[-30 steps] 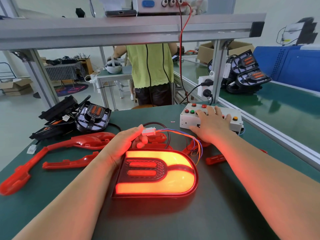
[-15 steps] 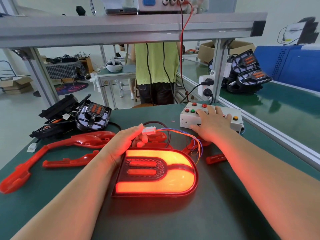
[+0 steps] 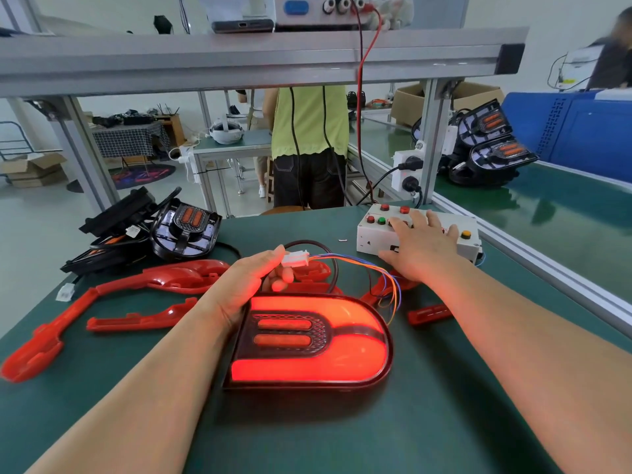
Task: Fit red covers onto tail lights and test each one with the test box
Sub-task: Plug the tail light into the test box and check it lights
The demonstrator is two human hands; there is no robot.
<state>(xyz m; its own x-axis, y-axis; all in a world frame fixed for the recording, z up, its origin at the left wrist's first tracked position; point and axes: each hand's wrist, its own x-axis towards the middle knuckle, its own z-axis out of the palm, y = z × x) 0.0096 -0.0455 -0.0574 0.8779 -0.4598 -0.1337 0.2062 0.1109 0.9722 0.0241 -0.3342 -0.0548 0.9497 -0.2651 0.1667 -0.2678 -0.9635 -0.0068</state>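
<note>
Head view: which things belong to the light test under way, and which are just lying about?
In the job: lit tail light, white connector in left hand, test box under right hand.
Lying about: loose red covers, uncovered tail lights at left, far-belt tail lights, headset behind.

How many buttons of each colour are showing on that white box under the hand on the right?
Red buttons: 3
Green button: 1
Yellow button: 1
Total: 5 in plain view on the test box. The right hand lies over its middle, so more may be hidden beneath it.
</note>
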